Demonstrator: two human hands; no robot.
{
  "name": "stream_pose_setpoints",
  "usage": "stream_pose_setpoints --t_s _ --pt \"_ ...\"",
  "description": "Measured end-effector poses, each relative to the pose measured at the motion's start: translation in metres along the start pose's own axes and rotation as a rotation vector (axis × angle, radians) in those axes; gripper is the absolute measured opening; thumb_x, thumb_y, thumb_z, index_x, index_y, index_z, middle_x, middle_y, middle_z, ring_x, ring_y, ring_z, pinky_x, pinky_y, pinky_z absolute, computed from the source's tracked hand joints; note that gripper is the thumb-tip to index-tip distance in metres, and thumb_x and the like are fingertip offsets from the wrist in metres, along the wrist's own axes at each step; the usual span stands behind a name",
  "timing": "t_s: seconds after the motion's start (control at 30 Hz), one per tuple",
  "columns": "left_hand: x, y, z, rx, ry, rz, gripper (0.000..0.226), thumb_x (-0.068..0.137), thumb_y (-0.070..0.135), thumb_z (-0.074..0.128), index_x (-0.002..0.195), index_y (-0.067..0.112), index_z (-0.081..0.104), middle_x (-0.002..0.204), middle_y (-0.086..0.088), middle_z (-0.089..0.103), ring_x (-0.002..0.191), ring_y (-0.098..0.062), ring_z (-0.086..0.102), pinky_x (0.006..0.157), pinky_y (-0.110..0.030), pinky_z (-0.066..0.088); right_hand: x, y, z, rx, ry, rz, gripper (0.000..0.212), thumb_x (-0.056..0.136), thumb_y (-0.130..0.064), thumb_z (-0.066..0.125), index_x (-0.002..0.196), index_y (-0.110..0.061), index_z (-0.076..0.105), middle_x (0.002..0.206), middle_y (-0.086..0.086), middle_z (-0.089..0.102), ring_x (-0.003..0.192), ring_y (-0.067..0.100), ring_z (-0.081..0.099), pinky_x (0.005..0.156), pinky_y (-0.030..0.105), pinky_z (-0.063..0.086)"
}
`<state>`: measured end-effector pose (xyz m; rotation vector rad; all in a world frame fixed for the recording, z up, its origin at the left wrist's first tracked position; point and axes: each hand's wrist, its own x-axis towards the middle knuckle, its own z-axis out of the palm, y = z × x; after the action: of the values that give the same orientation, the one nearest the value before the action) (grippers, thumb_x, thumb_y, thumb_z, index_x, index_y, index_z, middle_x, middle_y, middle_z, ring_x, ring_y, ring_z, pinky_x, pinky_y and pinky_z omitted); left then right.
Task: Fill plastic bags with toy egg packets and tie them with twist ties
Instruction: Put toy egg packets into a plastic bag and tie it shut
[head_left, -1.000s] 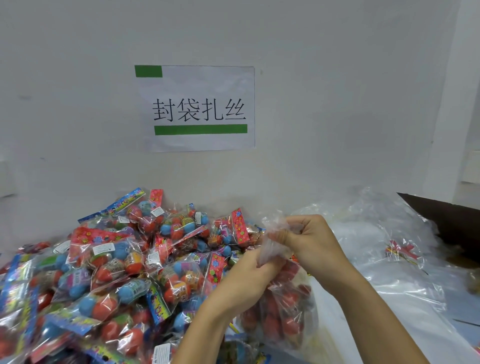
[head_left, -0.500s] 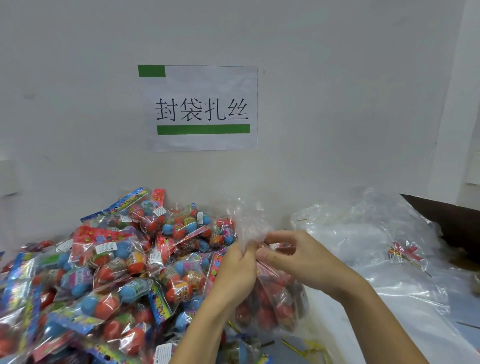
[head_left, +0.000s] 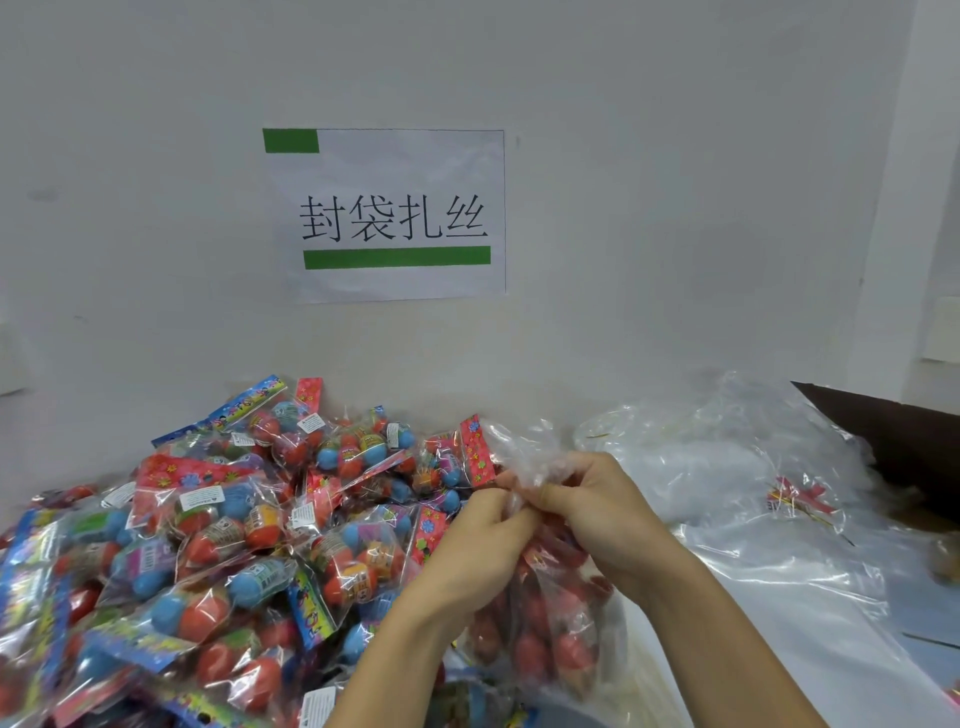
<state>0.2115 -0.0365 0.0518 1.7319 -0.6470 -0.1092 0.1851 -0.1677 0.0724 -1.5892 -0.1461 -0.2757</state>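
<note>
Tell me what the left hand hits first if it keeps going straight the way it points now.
The left hand points up and right, into the gathered neck of the plastic bag it pinches; just beyond are the right hand's fingers. Depth is unclear.

Both forearms rise from the bottom edge toward frame centre. The left hand and right hand meet there, fingers curled, thumbs touching.

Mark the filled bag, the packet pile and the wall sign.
filled bag (head_left: 545, 639), head view, lower body with red eggs.
packet pile (head_left: 218, 545), head view, middle of heap.
wall sign (head_left: 395, 218), head view, printed characters.
</note>
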Motion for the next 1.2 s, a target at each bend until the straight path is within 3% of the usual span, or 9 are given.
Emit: stream_pose_setpoints --t_s 0.17,0.37,0.43,0.57,0.67,0.83,0.97,1.07,1.2 --pt "-0.002 0.0 -0.005 -0.267 -0.074 -0.025 0.019 0.098 0.012 0.06 0.096 0.001 0.076 0.098 -0.019 0.075 0.09 -0.027 0.072 0.082 -0.032 0.059 -0.001 -0.005 -0.004 0.065 0.034 -0.023 0.025 0.092 0.001 0.063 0.071 0.013 0.069 0.091 0.04 0.066 0.078 0.036 0.064 0.072 0.045 0.052" --pt "-0.006 0.002 -0.007 -0.424 -0.162 -0.058 0.027 0.095 0.018 0.059 0.103 -0.005 0.072 0.094 -0.012 0.074 0.087 -0.016 0.072 0.074 -0.022 0.055 -0.002 -0.005 -0.007 0.18 0.031 0.018 0.02 0.09 -0.004 0.065 0.075 0.005 0.074 0.097 0.044 0.064 0.09 0.04 0.065 0.092 0.057 0.052" --pt "-0.007 0.003 -0.007 -0.452 -0.159 -0.062 0.026 0.095 0.02 0.057 0.097 -0.001 0.073 0.093 -0.01 0.074 0.088 -0.015 0.072 0.075 -0.021 0.055 -0.001 -0.005 -0.007 0.204 0.012 0.01 0.025 0.083 -0.011 0.069 0.077 0.013 0.068 0.093 0.05 0.055 0.088 0.038 0.059 0.09 0.057 0.052" --pt "-0.002 0.005 -0.004 -0.416 -0.075 -0.104 0.033 0.096 0.024 0.056 0.071 0.013 0.073 0.072 -0.005 0.068 0.069 -0.015 0.067 0.066 -0.022 0.054 0.002 0.001 -0.01 0.203 -0.005 0.014 0.031 0.087 -0.009 0.067 0.06 0.007 0.064 0.078 0.028 0.058 0.082 0.035 0.059 0.073 0.037 0.052" --pt "0.001 0.002 0.003 -0.26 0.031 -0.117 0.048 0.103 0.027 0.049 0.059 0.022 0.066 0.061 -0.004 0.055 0.061 -0.019 0.051 0.061 -0.024 0.044 0.004 0.002 -0.008 0.179 0.037 0.046 0.022 0.093 -0.002 0.063 0.082 0.017 0.065 0.066 0.02 0.059 0.066 0.03 0.06 0.062 0.034 0.053" --pt "0.008 -0.001 0.014 0.007 0.159 -0.066 0.038 0.108 0.023 0.038 0.089 0.008 0.066 0.081 -0.004 0.067 0.075 -0.022 0.06 0.072 -0.034 0.044 0.001 -0.01 -0.002 -0.221 0.155 -0.006 0.031 0.09 -0.025 0.071 0.074 0.001 0.064 0.06 0.003 0.057 0.054 0.014 0.054 0.051 0.024 0.043" --pt "0.006 0.001 0.014 0.275 0.282 0.02 0.033 0.099 0.009 0.037 0.097 0.018 0.069 0.091 0.0 0.071 0.081 -0.016 0.065 0.068 -0.033 0.052 -0.008 -0.023 -0.003 -0.534 0.01 0.021 0.035 0.086 -0.052 0.069 0.083 -0.017 0.073 0.064 -0.011 0.067 0.058 0.002 0.059 0.058 0.018 0.044" --pt "0.003 0.0 0.012 0.39 0.277 0.108 0.03 0.098 0.008 0.038 0.091 0.02 0.065 0.098 0.002 0.066 0.093 -0.017 0.063 0.082 -0.043 0.054 -0.008 -0.02 -0.002 -0.481 -0.015 0.065 0.037 0.089 -0.049 0.069 0.089 -0.013 0.075 0.077 -0.002 0.075 0.071 0.012 0.069 0.066 0.029 0.052" --pt "0.002 0.0 0.014 0.465 0.149 0.18 0.033 0.104 0.011 0.031 0.115 0.011 0.063 0.111 -0.005 0.062 0.106 -0.022 0.058 0.092 -0.044 0.049 -0.005 -0.013 -0.005 -0.185 0.105 0.107 0.023 0.087 -0.025 0.078 0.082 -0.002 0.073 0.067 -0.001 0.074 0.055 0.002 0.066 0.045 0.012 0.042"
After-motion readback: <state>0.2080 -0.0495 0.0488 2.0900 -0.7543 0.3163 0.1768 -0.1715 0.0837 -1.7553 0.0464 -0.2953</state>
